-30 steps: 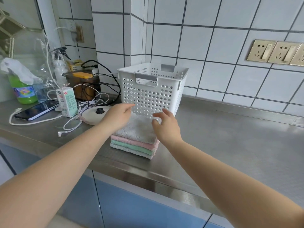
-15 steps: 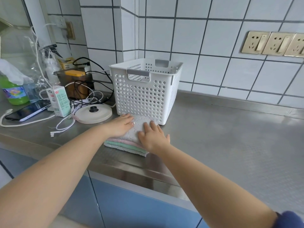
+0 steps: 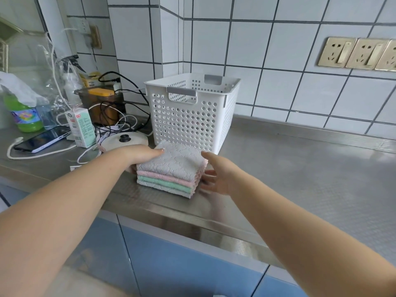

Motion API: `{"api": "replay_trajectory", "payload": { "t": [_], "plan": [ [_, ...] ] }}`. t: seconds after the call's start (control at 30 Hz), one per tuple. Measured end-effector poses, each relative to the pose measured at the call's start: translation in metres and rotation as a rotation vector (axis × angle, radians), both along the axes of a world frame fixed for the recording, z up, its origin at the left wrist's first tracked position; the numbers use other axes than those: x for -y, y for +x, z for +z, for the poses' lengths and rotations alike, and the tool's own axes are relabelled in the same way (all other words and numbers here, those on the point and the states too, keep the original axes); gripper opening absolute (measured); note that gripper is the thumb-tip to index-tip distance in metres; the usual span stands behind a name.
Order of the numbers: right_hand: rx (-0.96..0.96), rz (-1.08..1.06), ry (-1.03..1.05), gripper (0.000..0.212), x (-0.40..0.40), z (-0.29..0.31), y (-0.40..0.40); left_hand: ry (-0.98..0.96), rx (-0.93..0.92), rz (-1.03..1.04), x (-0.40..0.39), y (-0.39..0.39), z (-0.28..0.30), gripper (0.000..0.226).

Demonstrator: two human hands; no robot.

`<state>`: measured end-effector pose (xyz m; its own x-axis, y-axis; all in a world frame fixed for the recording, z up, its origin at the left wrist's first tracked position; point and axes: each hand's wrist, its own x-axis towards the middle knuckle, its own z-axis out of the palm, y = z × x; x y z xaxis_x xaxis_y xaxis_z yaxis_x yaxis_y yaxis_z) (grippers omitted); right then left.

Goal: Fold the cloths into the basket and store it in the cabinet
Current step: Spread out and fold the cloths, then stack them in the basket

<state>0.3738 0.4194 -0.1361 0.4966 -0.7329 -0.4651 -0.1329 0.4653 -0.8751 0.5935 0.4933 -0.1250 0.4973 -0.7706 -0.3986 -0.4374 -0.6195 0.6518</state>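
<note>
Head view: folded four-coloured cloth stack (image 3: 171,170).

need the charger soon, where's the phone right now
In the head view the phone lies at the far left of the steel counter, beside the small carton and below the green bottle.

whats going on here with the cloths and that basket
A person is at a steel counter with a stack of folded cloths in front of a white basket. The left hand grips the stack's left side, thumb on top; the right hand is open at its right edge. The cloths are not in the basket yet.
</note>
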Motion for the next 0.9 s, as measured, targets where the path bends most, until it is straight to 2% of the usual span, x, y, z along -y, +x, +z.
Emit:
{"api": "replay_trajectory", "payload": {
  "t": [0.07, 0.17, 0.3, 0.43, 0.63, 0.77, 0.9],
  "plan": [
    [0.021, 0.003, 0.068, 0.028, 0.0, -0.003, -0.002, 0.02, -0.011, 0.027, -0.002, 0.0, -0.004, 0.077],
    [0.069, -0.016, 0.11, 0.021, -0.002, -0.005, -0.002, -0.037, -0.137, 0.082, -0.003, -0.001, -0.007, 0.074],
    [0.107, -0.046, 0.13, 0.021, 0.001, -0.005, -0.005, -0.186, -0.338, 0.144, -0.004, -0.016, -0.003, 0.051],
    [0.106, -0.094, 0.127, 0.025, 0.007, -0.002, -0.02, -0.276, -0.5, 0.122, 0.0, -0.043, 0.007, 0.036],
    [0.134, -0.176, 0.128, 0.034, 0.036, 0.005, -0.1, -0.304, -0.664, 0.025, 0.025, -0.108, 0.01, 0.024],
    [0.141, -0.145, 0.093, 0.036, 0.058, 0.008, -0.155, -0.326, -0.756, -0.037, 0.061, -0.159, 0.007, 0.017],
    [0.104, -0.144, 0.056, 0.046, 0.096, 0.005, -0.196, -0.321, -0.777, -0.056, 0.103, -0.201, -0.001, 0.026]
  ]
}}
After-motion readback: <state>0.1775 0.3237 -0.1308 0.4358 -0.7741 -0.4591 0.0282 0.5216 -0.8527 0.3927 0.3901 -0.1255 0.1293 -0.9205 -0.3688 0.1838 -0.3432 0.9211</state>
